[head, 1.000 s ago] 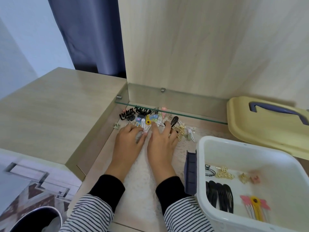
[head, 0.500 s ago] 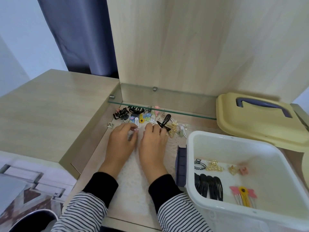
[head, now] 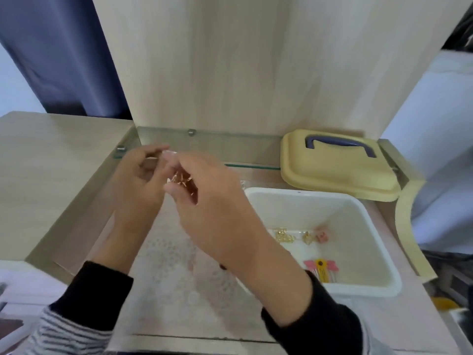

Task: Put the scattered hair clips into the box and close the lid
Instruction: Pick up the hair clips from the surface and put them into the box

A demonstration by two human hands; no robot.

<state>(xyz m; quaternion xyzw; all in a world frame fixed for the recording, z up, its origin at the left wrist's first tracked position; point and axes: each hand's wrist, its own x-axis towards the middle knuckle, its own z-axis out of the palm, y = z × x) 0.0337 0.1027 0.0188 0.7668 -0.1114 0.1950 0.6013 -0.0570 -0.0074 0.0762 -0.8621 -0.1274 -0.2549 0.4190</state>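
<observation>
A curtain (head: 58, 55) hangs at far left, above a pale wooden top (head: 56, 162) that steps down to the recessed surface where the work goes on. The left hand (head: 138, 190) is raised over that surface, fingers curled loosely inward; the picture is blurred there and I cannot tell whether it grips anything. Just to its right, nearly touching it, the right hand (head: 215, 201) is also lifted, its fingers bent around a bunch of gold clips (head: 183, 181) that show between thumb and fingers, so it is closed on them. Both wrists end in black cuffs with striped sleeves (head: 69, 336) behind. Under the hands lies a lace-patterned mat (head: 179, 272). A glass shelf (head: 250, 166) runs along the back wall, mostly hidden by the hands.

To the right stands the white box (head: 368, 213), open, the right forearm crossing its near left corner. Inside it lie two gold claw clips (head: 284, 234), a small pink clip (head: 322, 237) and a pink and yellow flower clip (head: 320, 267). Behind the box, resting partly on the shelf, is the yellow lid (head: 332, 175) with its dark blue handle (head: 340, 146) up, well clear of the box opening
</observation>
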